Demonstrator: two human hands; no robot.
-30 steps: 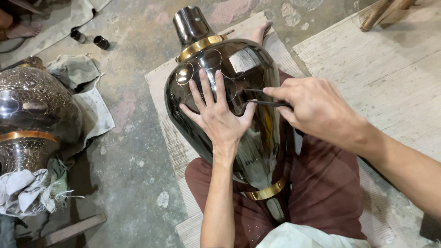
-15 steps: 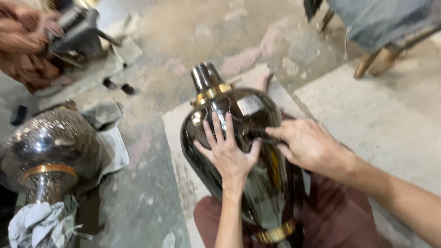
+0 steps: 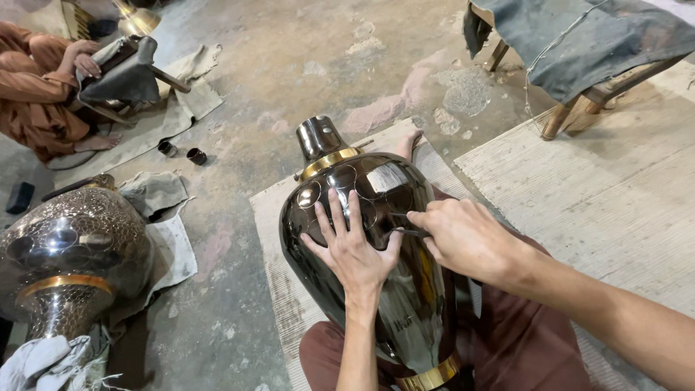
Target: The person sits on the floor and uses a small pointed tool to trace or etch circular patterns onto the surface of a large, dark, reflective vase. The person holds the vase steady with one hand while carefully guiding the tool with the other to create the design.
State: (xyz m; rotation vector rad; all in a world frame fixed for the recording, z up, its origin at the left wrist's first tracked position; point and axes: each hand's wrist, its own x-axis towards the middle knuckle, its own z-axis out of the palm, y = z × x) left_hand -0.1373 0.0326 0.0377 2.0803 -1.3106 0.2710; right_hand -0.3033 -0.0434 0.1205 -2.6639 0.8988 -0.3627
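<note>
Fingers of the left hand [image 3: 353,250] lay spread flat on the dark metal vase [image 3: 376,268], which rested across the lap on a woven mat [image 3: 279,282]; the right hand [image 3: 463,239] pinched a thin scribing tool [image 3: 407,232] at its 9 o'clock. Judgement: steady bracing and light, even strokes suited the marking. Second patterned vase [image 3: 69,257] stood at 9 o'clock.

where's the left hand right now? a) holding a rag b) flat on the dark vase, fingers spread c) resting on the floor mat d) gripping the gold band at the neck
b: the left hand lies palm-down with fingers spread on the dark vase, beside the right hand, which holds a thin tool to it.
</note>
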